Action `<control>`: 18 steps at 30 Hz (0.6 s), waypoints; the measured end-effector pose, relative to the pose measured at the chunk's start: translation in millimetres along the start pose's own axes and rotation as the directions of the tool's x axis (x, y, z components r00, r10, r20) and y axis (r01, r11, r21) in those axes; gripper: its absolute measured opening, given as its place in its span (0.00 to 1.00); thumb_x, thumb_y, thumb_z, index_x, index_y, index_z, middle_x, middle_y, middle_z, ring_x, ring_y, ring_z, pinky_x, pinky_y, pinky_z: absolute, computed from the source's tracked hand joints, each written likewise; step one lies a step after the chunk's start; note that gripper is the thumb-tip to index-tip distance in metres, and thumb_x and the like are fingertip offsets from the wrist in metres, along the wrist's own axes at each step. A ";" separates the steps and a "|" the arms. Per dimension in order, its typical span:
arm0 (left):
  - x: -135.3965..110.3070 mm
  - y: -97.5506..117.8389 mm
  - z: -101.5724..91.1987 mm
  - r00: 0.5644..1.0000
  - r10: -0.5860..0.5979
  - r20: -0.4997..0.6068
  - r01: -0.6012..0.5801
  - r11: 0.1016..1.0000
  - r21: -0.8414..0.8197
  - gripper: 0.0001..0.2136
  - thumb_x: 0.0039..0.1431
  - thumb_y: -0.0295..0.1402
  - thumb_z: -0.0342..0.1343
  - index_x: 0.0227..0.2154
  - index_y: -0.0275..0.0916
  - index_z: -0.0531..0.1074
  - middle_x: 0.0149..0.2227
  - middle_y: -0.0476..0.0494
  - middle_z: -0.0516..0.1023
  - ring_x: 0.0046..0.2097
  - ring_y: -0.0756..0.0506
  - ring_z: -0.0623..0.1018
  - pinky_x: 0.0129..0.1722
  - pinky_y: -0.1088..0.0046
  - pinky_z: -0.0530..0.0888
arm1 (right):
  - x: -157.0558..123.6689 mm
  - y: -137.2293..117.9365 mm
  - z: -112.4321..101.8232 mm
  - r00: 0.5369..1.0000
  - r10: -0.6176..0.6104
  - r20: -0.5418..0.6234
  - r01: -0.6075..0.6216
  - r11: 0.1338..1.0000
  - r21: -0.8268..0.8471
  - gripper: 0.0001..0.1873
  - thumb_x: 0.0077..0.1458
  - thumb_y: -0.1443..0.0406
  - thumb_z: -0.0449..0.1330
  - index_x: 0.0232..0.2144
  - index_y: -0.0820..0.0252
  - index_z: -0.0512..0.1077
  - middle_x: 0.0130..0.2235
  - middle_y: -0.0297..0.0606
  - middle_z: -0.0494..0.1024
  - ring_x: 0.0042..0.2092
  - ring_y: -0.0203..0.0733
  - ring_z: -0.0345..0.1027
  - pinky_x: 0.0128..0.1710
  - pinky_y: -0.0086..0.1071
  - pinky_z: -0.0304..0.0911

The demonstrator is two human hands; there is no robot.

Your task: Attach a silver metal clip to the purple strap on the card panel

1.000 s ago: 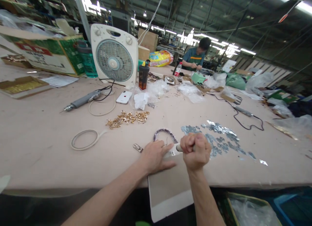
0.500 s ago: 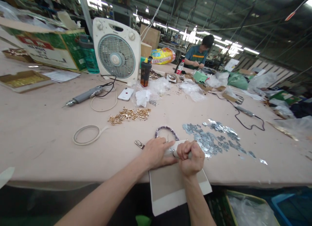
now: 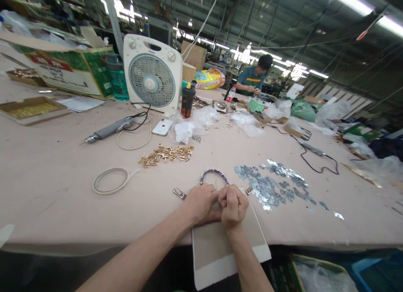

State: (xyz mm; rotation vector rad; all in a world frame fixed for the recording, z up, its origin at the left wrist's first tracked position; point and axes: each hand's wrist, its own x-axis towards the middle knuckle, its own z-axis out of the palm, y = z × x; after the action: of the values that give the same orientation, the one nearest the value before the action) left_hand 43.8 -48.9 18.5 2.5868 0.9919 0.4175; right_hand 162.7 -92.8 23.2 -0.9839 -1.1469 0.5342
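Here we press both hands together on a grey board [image 3: 220,245] that overhangs the near edge of the table [image 3: 56,199]. Our left hand [image 3: 201,203] lies flat on the board, fingers bent loosely and closed on nothing we can see. Our right hand [image 3: 233,206] is a tight fist just beside it, touching it; what the fist grips is hidden inside the fingers, so we cannot tell.

A purple strap loop [image 3: 214,175] lies just beyond the knuckles. A small metal clasp [image 3: 179,193] sits left of the left hand, and another small clasp [image 3: 249,191] sits right of the fist. A spread of silver plates [image 3: 270,183] covers the table to the right. A heap of gold parts [image 3: 166,153] lies further out, and a tape ring [image 3: 108,180] lies to the left.

Well apart at the back stand a fan [image 3: 153,75], a dark bottle [image 3: 188,99], a phone [image 3: 162,127] and a power driver [image 3: 108,130] with its cord. Crumpled plastic bags [image 3: 201,117] lie near the bottle. A person [image 3: 253,77] works at the far end.

The board's far edge is covered by both hands. Its near corner is cut off from the table by the overhang.
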 end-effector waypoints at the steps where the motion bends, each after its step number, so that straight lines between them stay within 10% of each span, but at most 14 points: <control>1: -0.1 -0.1 -0.3 1.000 0.003 -0.003 -0.003 1.000 -0.004 0.19 0.57 0.55 0.61 0.43 0.48 0.77 0.36 0.46 0.76 0.41 0.40 0.78 0.40 0.65 0.73 | 4.5 -1.8 -1.0 0.999 0.045 -0.013 -0.044 0.998 0.038 0.24 0.70 0.57 0.53 0.20 0.57 0.64 0.18 0.27 0.59 0.19 0.32 0.52 0.20 0.29 0.47; 7: -1.8 -0.6 -0.8 1.000 0.006 -0.002 -0.006 1.000 -0.013 0.28 0.54 0.62 0.60 0.52 0.52 0.74 0.40 0.46 0.76 0.43 0.39 0.78 0.42 0.64 0.73 | 39.8 -12.1 -4.6 0.977 0.193 -0.089 -0.159 0.942 0.296 0.22 0.66 0.54 0.57 0.22 0.57 0.64 0.17 0.23 0.56 0.16 0.29 0.48 0.15 0.24 0.45; 18: 1.7 0.0 1.4 1.000 0.009 -0.005 -0.009 0.996 -0.087 0.19 0.57 0.52 0.62 0.46 0.47 0.77 0.42 0.43 0.77 0.46 0.39 0.78 0.48 0.63 0.75 | 28.5 -1.9 -1.3 0.971 0.225 0.085 -0.230 0.971 0.063 0.26 0.67 0.51 0.56 0.21 0.58 0.66 0.17 0.25 0.58 0.17 0.30 0.47 0.16 0.27 0.44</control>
State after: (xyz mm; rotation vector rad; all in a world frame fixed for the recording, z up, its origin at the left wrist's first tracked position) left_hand 45.6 -48.0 17.4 2.5143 0.9427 0.4591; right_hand 173.9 -71.9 39.1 -1.0456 -1.0811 0.7989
